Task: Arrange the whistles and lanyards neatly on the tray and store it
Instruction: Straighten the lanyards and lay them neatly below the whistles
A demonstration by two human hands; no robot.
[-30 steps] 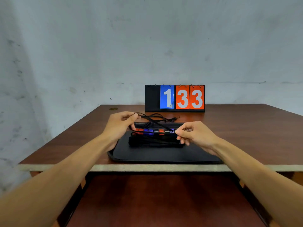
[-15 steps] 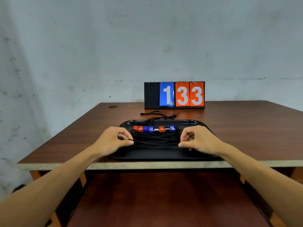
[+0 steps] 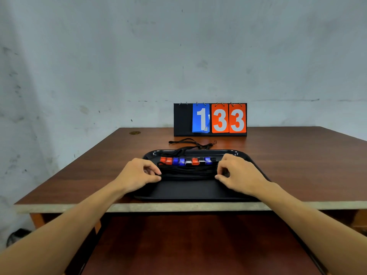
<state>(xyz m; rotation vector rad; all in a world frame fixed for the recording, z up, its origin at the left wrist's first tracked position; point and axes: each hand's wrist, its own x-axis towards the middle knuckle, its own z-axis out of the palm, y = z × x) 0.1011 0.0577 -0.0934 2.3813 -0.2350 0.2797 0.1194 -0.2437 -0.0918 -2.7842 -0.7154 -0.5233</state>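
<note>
My left grip (image 3: 139,173) pinched one end of the bundled black lanyards (image 3: 188,172) and my right grip (image 3: 240,175) the other, on the tray (image 3: 198,190) at the bench's (image 3: 297,165) front edge. The whistles (image 3: 186,161) lay in a row just behind the bundle.

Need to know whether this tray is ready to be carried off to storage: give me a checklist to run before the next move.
1. The whistles lined up in a row on the tray: ok.
2. The lanyard bundle gathered just in front of the whistles: ok.
3. Every lanyard on the tray: not ok; a loose lanyard lies mostly on the table beyond the far rim.
4. Hands free to take the tray: not ok; the left hand and right hand each pinch an end of the bundle.
5. Tray fully on the table: ok, though its near rim sits close to the front edge.
6. Storage place ready: cannot tell; none is in view.
</note>
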